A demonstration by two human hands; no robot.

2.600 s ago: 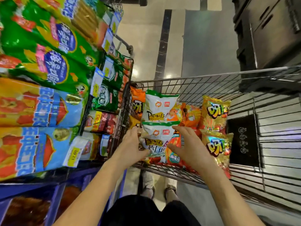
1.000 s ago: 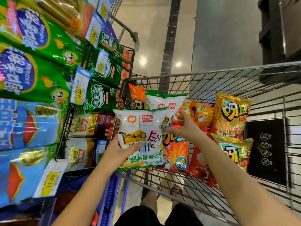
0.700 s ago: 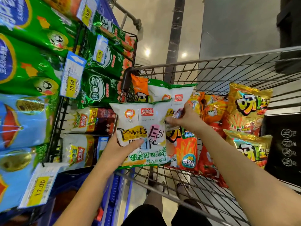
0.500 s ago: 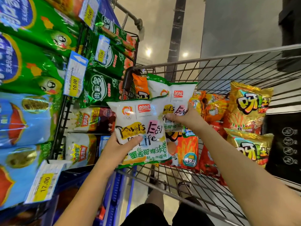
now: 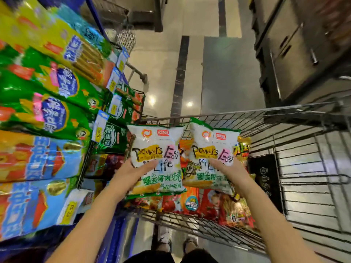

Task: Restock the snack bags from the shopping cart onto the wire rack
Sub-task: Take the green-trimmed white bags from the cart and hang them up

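Green, yellow and blue snack packs fill the wire rack (image 5: 89,149) at left. Beside it, the left hand (image 5: 131,173) grips one white "Powers Easy Life" bag (image 5: 154,149) upright; the right hand (image 5: 228,171) grips a matching bag (image 5: 210,147), both above the shopping cart (image 5: 284,130) holding orange and red bags (image 5: 191,202).

Glossy tiled floor (image 5: 167,59) with dark stripe (image 5: 179,76); grey cabinets (image 5: 296,54), possibly metal, upper right; shoes (image 5: 187,244) below.
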